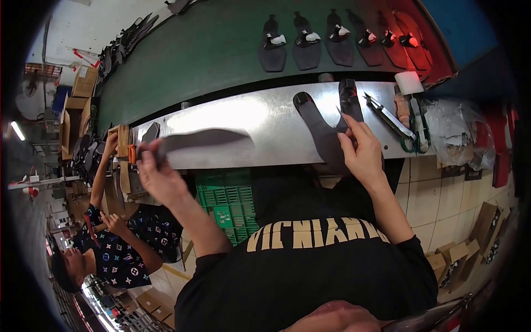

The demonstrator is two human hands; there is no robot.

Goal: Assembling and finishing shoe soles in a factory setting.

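Over the left part of the metal bench (pixel 271 122), the person's left hand (pixel 161 178) held a dark sole (pixel 204 140) by one end, the fingers closed around it. The sole was blurred, its long side stretching rightward above the metal. Just behind that hand lay a small dark piece (pixel 150 131), near a wooden box (pixel 120 135).

Farther right, the right hand (pixel 362 148) was over a second sole (pixel 319 124), thumb and forefinger bent toward each other. A thin pointed tip (pixel 339 110) showed beside the forefinger; whether the fingers gripped it could not be told. A third sole (pixel 348 95) lay just beyond, beside the second.

To the right of these were a metal hand tool (pixel 390 117), a white block (pixel 409 83) and a clear plastic bag (pixel 460 135). Across the bench, a row of sandals with white bits stood out on a green belt (pixel 204 69), red light falling on its right end. Below the bench sat a green crate (pixel 227 202). At the left, a co-worker in a patterned shirt (pixel 119 257) reached one arm toward the wooden box.
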